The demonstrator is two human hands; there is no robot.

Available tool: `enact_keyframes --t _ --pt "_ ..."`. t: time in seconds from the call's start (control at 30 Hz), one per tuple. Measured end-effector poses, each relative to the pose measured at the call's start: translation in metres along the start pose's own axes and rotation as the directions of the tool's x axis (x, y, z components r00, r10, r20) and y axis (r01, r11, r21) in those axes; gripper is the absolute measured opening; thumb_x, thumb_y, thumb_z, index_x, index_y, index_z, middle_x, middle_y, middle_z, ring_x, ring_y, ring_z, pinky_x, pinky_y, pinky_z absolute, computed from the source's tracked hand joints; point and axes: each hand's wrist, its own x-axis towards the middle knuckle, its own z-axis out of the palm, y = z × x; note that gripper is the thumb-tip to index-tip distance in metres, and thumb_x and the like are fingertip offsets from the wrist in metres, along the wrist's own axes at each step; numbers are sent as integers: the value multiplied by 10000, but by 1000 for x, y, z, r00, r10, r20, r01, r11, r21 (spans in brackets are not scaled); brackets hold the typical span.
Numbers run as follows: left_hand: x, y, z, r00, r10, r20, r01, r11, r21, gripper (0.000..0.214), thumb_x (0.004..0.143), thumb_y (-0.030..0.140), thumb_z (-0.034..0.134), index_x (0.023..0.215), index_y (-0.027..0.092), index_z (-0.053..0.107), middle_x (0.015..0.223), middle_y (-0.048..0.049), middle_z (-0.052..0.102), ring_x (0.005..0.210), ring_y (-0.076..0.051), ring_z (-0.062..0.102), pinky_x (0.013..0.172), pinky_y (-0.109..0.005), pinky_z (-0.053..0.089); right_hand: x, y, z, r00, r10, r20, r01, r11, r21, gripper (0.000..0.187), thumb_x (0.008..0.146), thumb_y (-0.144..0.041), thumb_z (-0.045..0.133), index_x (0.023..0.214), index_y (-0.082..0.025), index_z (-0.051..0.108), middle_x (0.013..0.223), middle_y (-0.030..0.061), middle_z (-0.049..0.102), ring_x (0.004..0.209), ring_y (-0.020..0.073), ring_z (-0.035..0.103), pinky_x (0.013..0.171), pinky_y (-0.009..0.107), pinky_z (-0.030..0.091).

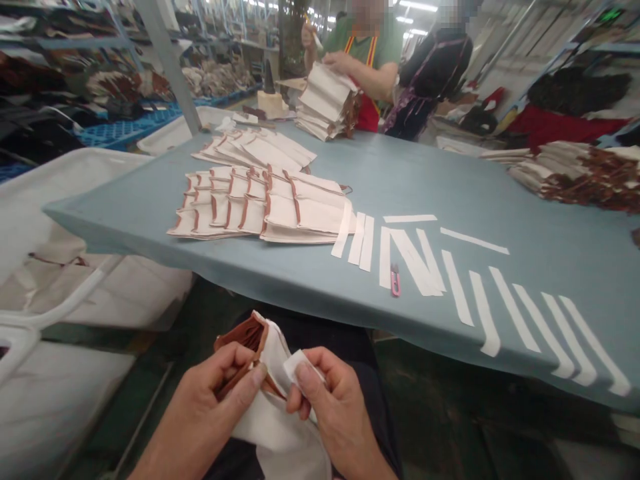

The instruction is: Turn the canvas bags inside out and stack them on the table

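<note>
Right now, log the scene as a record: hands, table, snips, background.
left hand: holding a brown-edged cream fabric piece
right hand: pinching a small white piece beside that fabric
table: blue-green surface; overlapping cream pieces, loose white strips
pink snips: among the strips, untouched
background: person in green, one hand on another cream stack

Stretches wide as a worktable [450, 177] under a blue-grey cover. Carries overlapping brown-trimmed pouches [283, 203] near the front edge and, just behind, a fan of cream fabric pieces [260, 148]. Bears white strips [415, 257] in a loose row to the right, with pink thread snips [395, 285] among them. Supports a tall cream stack [323, 100] at the far side and a cream-and-brown heap [573, 170] at right.
</note>
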Motion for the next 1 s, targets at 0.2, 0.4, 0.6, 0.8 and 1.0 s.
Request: enact_keyframes --t 0.2,0.4,0.6,0.8,1.0 --pt "11 4 -25 941 339 18 -314 850 423 345 953 422 726 674 219 743 578 5 709 506 -153 567 517 -232 373 -1 16 13 995 62 74 -66 997 43 731 833 -901 765 869 -184 632 620 -10 660 507 83 449 539 210 404" --pt "22 3 -44 950 285 129 -313 871 378 437 1007 444 634 671 201 773 616 -12 746 547 -174 646 549 -211 441 -3 42 18 996 39 84 -39 999 -2 668 909 -836 734 876 -169 700 643 -4 669 521 100 470 552 226 415" --pt "15 1 -37 977 158 140 -170 983 76 577 1029 662 631 832 160 835 738 -48 754 642 -193 594 580 -227 478 -14 10 8 933 -361 10 356 913 -198 420 1042 -567 705 844 -199 742 945 61 744 847 197 671 768 296 503" --pt "8 17 -11 949 291 118 -299 952 60 570 1060 618 621 706 188 742 729 -18 670 624 -156 495 548 -224 402 -21 -23 -4 828 -556 76 520 709 -477 241 1091 -327 659 877 -242 731 798 -3 708 757 180 633 813 326 490" --pt "15 18 6 926 226 304 -209 974 -87 662 1015 754 628 745 161 746 633 23 519 555 -122 370 484 -218 308 -22 -36 -2 812 -583 -23 448 648 -616 197 1058 -285 664 894 -252 768 779 -6 762 698 179 656 826 339 509"
